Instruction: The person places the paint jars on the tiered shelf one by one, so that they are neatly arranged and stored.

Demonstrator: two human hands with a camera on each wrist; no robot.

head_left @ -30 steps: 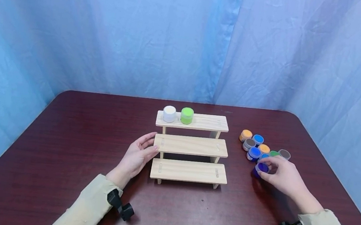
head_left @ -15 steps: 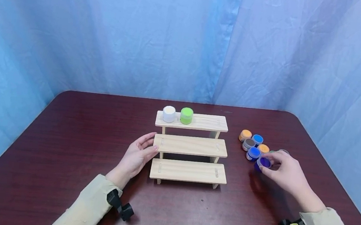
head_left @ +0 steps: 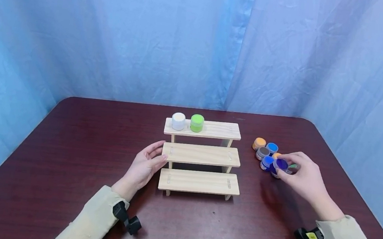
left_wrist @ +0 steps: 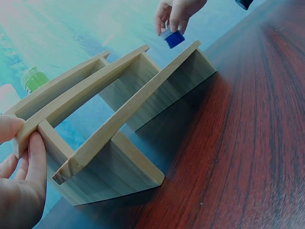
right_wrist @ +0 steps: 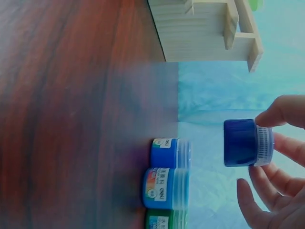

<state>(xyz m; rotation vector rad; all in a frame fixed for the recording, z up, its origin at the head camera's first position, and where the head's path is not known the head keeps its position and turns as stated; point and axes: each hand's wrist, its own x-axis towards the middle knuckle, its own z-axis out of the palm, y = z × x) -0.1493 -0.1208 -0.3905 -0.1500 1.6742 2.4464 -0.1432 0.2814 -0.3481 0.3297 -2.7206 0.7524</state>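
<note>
My right hand [head_left: 302, 178] pinches a dark blue paint jar [head_left: 280, 166] by its clear lid. The right wrist view shows this jar [right_wrist: 240, 143] off the table, tilted on its side in that picture, between thumb and fingers. My left hand [head_left: 141, 169] grips the left end of the middle tier of a three-tier wooden display stand [head_left: 201, 154]; in the left wrist view the thumb lies over the board and a finger under it. On the top tier stand a white jar [head_left: 178, 121] and a light green jar [head_left: 197, 123].
Several more paint jars cluster on the table right of the stand, among them an orange jar [head_left: 259, 143], a brown jar [head_left: 263, 153] and a blue jar [head_left: 267, 163]. My right hand hides some of them. A blue curtain [head_left: 150, 44] hangs behind the dark wooden table [head_left: 67, 152].
My right hand has raised the dark blue jar from the table, and it now appears higher in the head view, over the cluster. The left hand keeps its grip on the stand.
</note>
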